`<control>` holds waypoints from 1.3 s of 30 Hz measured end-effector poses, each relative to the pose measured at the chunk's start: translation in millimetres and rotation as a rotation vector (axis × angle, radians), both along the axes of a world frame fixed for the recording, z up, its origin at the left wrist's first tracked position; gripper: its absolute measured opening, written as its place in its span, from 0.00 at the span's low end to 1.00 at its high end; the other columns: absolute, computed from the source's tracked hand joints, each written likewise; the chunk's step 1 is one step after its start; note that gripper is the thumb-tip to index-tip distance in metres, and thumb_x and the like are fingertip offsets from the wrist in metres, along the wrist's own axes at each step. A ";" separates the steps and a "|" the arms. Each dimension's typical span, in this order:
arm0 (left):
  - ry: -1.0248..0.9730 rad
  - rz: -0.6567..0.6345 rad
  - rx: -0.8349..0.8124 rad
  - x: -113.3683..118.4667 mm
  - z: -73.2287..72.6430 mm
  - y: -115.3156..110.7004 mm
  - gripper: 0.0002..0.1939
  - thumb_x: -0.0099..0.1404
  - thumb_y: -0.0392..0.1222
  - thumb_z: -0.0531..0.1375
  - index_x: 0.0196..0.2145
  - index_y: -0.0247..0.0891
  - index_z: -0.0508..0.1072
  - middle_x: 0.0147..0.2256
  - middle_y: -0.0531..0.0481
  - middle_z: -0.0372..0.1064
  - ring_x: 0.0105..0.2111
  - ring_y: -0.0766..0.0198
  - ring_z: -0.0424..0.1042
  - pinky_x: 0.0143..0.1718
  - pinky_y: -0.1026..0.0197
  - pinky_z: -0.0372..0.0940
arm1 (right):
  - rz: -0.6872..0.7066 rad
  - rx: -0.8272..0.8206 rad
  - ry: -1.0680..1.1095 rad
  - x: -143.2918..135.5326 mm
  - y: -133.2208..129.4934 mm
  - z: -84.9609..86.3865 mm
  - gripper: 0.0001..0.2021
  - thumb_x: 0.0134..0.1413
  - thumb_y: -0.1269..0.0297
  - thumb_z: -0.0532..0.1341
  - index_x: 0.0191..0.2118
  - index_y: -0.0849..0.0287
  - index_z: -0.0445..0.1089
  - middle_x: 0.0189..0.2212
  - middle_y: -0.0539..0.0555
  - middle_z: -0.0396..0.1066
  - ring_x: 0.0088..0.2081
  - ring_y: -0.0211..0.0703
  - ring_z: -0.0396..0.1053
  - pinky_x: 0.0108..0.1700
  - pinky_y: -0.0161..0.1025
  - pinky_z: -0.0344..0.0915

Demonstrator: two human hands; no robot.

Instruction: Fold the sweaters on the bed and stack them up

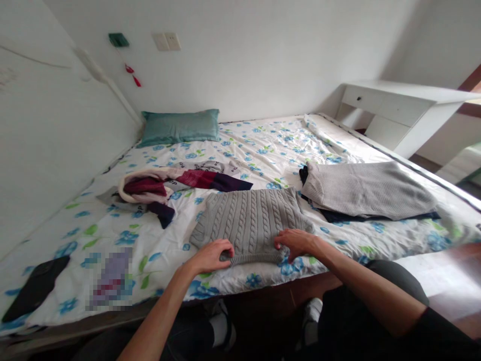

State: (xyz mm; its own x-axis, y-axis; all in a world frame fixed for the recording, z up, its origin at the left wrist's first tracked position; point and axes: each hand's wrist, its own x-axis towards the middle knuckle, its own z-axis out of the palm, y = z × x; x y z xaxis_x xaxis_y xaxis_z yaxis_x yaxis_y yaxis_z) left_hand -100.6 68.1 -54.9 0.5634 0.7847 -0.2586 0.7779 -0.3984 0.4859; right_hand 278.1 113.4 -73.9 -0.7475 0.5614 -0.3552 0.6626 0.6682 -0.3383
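A grey cable-knit sweater (248,220) lies spread on the bed near its front edge, its ribbed hem toward me. At the left end of that hem, my left hand (214,255) has its fingers curled and gripping the knit. My right hand (295,243) closes on the hem's right end, thumb and fingers pinching the fabric. Parts of the fingertips are hidden in the knit. Beyond the sweater's far left side lies a loose heap with a striped burgundy, navy and cream knit garment (191,178) over a grey lettered cloth (221,168).
Folded grey ribbed clothing (368,188) rests on dark garments at the right. The floral sheet (128,235) carries a dark phone-like object (35,288) and a pixelated item (110,278) at left. A green pillow (180,126) sits by the wall; a white desk (394,105) stands far right.
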 end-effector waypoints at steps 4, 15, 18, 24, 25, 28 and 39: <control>0.025 0.003 -0.019 1.7 1.1 -0.2 0.17 0.59 0.39 0.67 0.47 0.42 0.82 0.48 0.46 0.80 0.50 0.52 0.77 0.52 0.57 0.67 | 0.029 -0.013 0.025 1.5 2.9 14.9 0.14 0.59 0.73 0.67 0.48 0.52 0.83 0.47 0.52 0.82 0.49 0.48 0.78 0.45 0.36 0.67; -0.168 0.129 -0.323 16.1 10.9 1.0 0.13 0.62 0.51 0.71 0.39 0.39 0.85 0.38 0.48 0.84 0.38 0.57 0.79 0.41 0.61 0.69 | -0.038 -0.357 0.055 47.4 26.4 25.9 0.18 0.53 0.61 0.76 0.50 0.53 0.86 0.42 0.50 0.84 0.43 0.45 0.80 0.43 0.33 0.69; -0.132 0.285 -0.139 -9.6 4.5 13.3 0.15 0.68 0.54 0.64 0.41 0.41 0.83 0.41 0.46 0.83 0.41 0.54 0.80 0.44 0.59 0.70 | -0.171 -0.325 0.138 55.9 36.4 11.1 0.14 0.60 0.55 0.73 0.48 0.55 0.86 0.40 0.51 0.85 0.41 0.44 0.80 0.43 0.33 0.69; 0.191 0.812 0.336 -69.1 -25.4 36.6 0.31 0.66 0.60 0.62 0.57 0.35 0.77 0.57 0.31 0.77 0.59 0.39 0.77 0.59 0.47 0.71 | -0.682 0.126 0.139 96.3 69.7 -6.7 0.15 0.69 0.55 0.69 0.49 0.61 0.83 0.46 0.61 0.84 0.47 0.52 0.81 0.49 0.38 0.70; 0.219 0.874 0.302 -73.6 -30.3 38.8 0.33 0.65 0.61 0.63 0.57 0.33 0.77 0.57 0.29 0.77 0.59 0.38 0.76 0.59 0.47 0.71 | -0.722 0.135 0.125 99.2 72.4 -10.9 0.17 0.68 0.54 0.69 0.52 0.61 0.82 0.48 0.62 0.84 0.49 0.53 0.81 0.50 0.39 0.70; 0.196 0.964 0.175 -77.7 -37.2 42.4 0.28 0.63 0.62 0.65 0.47 0.35 0.80 0.48 0.32 0.82 0.55 0.36 0.79 0.54 0.48 0.73 | -0.739 0.044 0.104 96.4 74.7 -24.7 0.25 0.65 0.49 0.72 0.58 0.62 0.80 0.51 0.64 0.83 0.52 0.56 0.81 0.51 0.39 0.71; -0.275 0.899 -0.284 -86.6 -19.0 28.4 0.31 0.46 0.67 0.75 0.36 0.39 0.80 0.36 0.42 0.83 0.43 0.42 0.83 0.38 0.53 0.77 | -0.763 -0.321 0.077 116.0 97.2 -26.0 0.22 0.52 0.44 0.78 0.35 0.60 0.80 0.29 0.54 0.77 0.32 0.45 0.76 0.36 0.36 0.70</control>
State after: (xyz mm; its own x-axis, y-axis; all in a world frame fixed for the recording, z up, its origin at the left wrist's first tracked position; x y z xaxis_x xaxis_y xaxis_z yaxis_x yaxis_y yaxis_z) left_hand -187.2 96.5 -73.8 -0.1447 0.8794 -0.4537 0.5795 0.4469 0.6815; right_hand 394.1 210.6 -99.9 -0.2313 0.8036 -0.5483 0.8619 -0.0921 -0.4986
